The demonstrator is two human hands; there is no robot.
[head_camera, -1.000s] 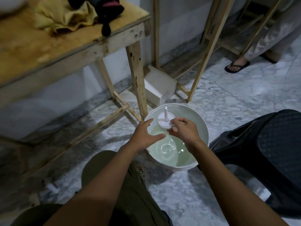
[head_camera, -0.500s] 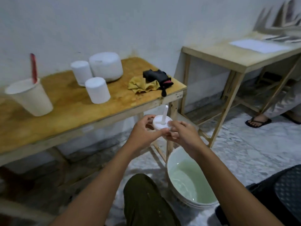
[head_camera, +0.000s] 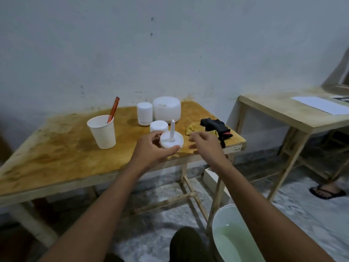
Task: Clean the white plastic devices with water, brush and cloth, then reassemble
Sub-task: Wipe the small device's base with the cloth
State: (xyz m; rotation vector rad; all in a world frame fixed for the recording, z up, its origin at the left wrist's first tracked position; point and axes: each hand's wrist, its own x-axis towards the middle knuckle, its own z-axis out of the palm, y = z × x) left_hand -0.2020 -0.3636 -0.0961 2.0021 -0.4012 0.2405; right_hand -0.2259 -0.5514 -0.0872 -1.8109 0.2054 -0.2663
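My left hand (head_camera: 151, 148) grips a white round device base with an upright stem (head_camera: 171, 139), held above the wooden table (head_camera: 62, 154). My right hand (head_camera: 204, 143) hovers just right of it, fingers loosely curled, holding nothing, near a yellow cloth (head_camera: 194, 129). Behind stand a small white cylinder (head_camera: 144, 113), a large white dome cover (head_camera: 166, 110) and a small white cap (head_camera: 159, 126). A paper cup (head_camera: 103, 131) holds a red-handled brush (head_camera: 113, 109).
A black and red item (head_camera: 217, 127) lies on the cloth near the table's right edge. A white bucket of water (head_camera: 222, 225) stands on the marble floor at lower right. A second wooden table (head_camera: 283, 108) with paper, and someone's sandalled foot (head_camera: 326, 191), are at right.
I lifted the white base out of the bucket and up over the table. My right hand has let go of it and moved right toward the cloth.
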